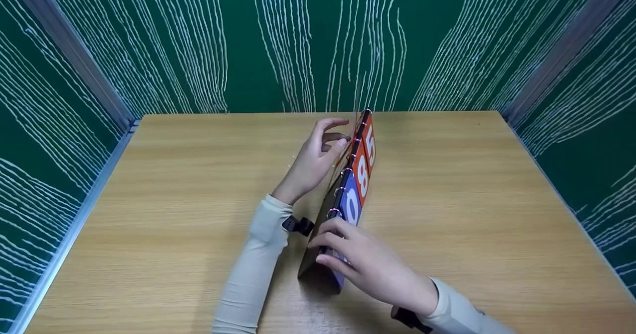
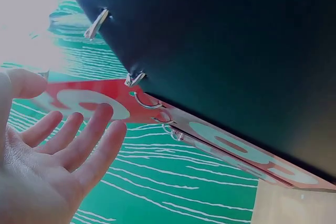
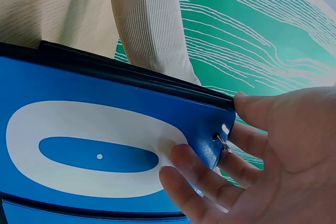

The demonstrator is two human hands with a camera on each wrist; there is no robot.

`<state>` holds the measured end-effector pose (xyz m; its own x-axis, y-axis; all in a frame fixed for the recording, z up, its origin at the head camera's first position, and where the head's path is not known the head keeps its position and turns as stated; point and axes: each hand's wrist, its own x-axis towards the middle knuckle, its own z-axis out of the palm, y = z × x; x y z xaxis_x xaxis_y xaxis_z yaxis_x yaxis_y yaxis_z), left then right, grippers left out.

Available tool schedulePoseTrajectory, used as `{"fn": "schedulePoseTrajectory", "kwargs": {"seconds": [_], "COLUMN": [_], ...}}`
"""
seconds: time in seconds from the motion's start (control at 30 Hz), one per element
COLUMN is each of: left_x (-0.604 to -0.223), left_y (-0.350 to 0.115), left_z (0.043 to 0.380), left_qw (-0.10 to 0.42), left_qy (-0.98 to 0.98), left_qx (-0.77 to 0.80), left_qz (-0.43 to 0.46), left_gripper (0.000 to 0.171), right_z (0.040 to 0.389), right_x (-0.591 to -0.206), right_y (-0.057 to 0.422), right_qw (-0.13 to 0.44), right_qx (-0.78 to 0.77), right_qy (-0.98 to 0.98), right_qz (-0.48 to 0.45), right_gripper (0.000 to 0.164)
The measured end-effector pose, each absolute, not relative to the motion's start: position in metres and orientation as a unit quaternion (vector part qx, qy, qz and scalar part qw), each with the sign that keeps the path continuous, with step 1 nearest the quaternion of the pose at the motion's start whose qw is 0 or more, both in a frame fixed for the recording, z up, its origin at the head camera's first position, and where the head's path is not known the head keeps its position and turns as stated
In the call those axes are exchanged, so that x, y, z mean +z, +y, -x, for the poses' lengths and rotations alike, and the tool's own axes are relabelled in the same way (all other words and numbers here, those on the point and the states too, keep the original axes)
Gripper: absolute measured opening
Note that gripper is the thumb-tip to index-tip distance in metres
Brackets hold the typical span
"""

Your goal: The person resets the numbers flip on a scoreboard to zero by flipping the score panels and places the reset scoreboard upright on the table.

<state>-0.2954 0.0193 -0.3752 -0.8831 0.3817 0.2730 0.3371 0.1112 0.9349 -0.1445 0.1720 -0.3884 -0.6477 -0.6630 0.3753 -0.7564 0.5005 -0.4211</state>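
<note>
Flip scoreboard (image 1: pixel 351 181) stands tented on your wooden table (image 1: pixel 447 200), near its middle, just right of your left forearm. Long axis runs near to far, the far end leaning slightly right; number faces point to your right. From the near end: blue 0 card (image 1: pixel 352 206), red 8 card (image 1: pixel 363 177), red 5 card (image 1: pixel 370 145).

Right hand (image 1: pixel 375 264): thumb and fingers grip the near upper corner. Left hand (image 1: pixel 313 160): fingers spread beside a raised red card (image 2: pixel 113 92) at the far end (contact: cannot tell).

Table has pale, lengthwise-grained wood. Behind it rises a green wall (image 1: pixel 437 6) with white wavy lines; grey posts (image 1: pixel 74 55) mark the corners.
</note>
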Motion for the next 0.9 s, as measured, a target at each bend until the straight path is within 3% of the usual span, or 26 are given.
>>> {"fn": "schedulePoseTrajectory", "kwargs": {"seconds": [0.9], "left_x": [-0.3801], "left_y": [0.0222], "left_z": [0.2941], "left_qw": [0.037], "left_qy": [0.754], "left_qx": [0.609], "left_qz": [-0.243], "left_gripper": [0.035], "right_z": [0.1438], "right_x": [-0.3907], "right_y": [0.172], "right_qw": [0.078], "right_qx": [0.285], "right_qy": [-0.864], "right_qz": [-0.409], "right_gripper": [0.022]}}
